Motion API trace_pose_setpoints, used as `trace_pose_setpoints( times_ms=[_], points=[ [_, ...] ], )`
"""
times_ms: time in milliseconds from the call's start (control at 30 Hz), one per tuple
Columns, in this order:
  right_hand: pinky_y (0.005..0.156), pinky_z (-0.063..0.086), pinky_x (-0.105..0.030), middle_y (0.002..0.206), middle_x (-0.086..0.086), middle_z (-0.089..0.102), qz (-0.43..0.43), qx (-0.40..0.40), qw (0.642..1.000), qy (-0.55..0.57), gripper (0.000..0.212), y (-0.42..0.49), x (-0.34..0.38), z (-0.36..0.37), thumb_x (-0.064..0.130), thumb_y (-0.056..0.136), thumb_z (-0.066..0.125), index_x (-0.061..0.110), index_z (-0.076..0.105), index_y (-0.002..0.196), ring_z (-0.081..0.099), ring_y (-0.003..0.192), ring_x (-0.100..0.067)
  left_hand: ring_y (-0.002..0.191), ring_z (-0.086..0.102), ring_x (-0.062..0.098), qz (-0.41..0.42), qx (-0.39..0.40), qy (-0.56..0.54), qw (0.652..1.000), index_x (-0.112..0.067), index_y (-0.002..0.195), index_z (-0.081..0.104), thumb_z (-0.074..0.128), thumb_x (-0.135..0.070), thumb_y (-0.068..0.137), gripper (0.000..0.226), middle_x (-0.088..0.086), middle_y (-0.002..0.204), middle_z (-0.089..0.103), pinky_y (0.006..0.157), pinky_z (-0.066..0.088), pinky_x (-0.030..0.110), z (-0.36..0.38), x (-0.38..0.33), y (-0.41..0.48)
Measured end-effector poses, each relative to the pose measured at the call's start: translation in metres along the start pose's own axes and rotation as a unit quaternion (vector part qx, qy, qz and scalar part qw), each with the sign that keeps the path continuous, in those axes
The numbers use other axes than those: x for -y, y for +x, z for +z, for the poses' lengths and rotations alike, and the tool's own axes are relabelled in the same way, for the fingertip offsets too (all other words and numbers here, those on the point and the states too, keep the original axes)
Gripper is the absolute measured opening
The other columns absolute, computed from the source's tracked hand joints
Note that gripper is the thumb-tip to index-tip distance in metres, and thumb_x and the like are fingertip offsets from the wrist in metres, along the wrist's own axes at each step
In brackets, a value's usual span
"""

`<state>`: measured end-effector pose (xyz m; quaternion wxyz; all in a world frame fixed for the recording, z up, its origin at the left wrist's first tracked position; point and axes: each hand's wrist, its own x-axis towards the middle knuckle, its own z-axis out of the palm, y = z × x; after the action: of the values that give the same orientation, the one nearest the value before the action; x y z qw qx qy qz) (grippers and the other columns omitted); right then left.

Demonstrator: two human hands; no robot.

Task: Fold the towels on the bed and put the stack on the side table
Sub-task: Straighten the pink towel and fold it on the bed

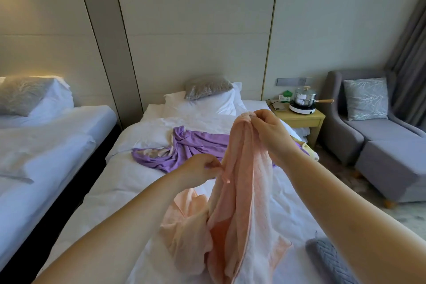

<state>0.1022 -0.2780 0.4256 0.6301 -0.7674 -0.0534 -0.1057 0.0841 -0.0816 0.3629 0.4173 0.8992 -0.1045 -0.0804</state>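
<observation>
A pink towel (239, 193) hangs bunched above the white bed (129, 182). My right hand (267, 131) pinches its top corner, held high. Lower and to the left, my left hand (202, 168) pinches the towel's side edge. The towel's bottom end lies crumpled on the sheet close to me. Behind it a purple towel (184, 145) is spread in loose folds across the middle of the bed. A yellow cloth (309, 147) peeks out at the bed's right edge behind my right wrist. A grey patterned towel (329, 258) lies at the bottom right.
The wooden side table (304, 120) stands right of the bed head, carrying a steel pot (303, 97) on a white hotplate and small items. A grey armchair (368, 131) with footstool sits further right. Pillows (207, 97) top the bed. A second bed (46, 145) lies left.
</observation>
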Motion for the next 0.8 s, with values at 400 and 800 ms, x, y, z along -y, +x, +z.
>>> trace_pose_setpoints(
  times_ms=[400, 800],
  points=[
    [0.076, 0.048, -0.031, 0.085, 0.007, 0.063, 0.009, -0.089, 0.996, 0.002, 0.022, -0.022, -0.003, -0.011, 0.047, 0.080, 0.058, 0.027, 0.064, 0.087, 0.058, 0.082, -0.011, 0.065, 0.066, 0.016, 0.061, 0.064, -0.073, 0.993, -0.013, 0.078, 0.056, 0.056, -0.012, 0.094, 0.016, 0.000, 0.070, 0.064, 0.063, 0.050, 0.024, 0.009, -0.007, 0.013],
    [0.053, 0.037, -0.016, 0.071, 0.002, 0.052, -0.011, 0.040, 0.987, -0.156, 0.034, -0.040, -0.006, 0.006, 0.030, 0.083, 0.070, -0.002, 0.059, 0.086, 0.047, 0.062, -0.006, 0.074, 0.053, 0.020, 0.216, -0.196, 0.128, 0.948, -0.026, 0.089, 0.048, 0.053, -0.023, 0.095, 0.008, -0.014, 0.069, 0.052, 0.067, 0.039, 0.030, -0.087, -0.067, 0.014]
  ],
)
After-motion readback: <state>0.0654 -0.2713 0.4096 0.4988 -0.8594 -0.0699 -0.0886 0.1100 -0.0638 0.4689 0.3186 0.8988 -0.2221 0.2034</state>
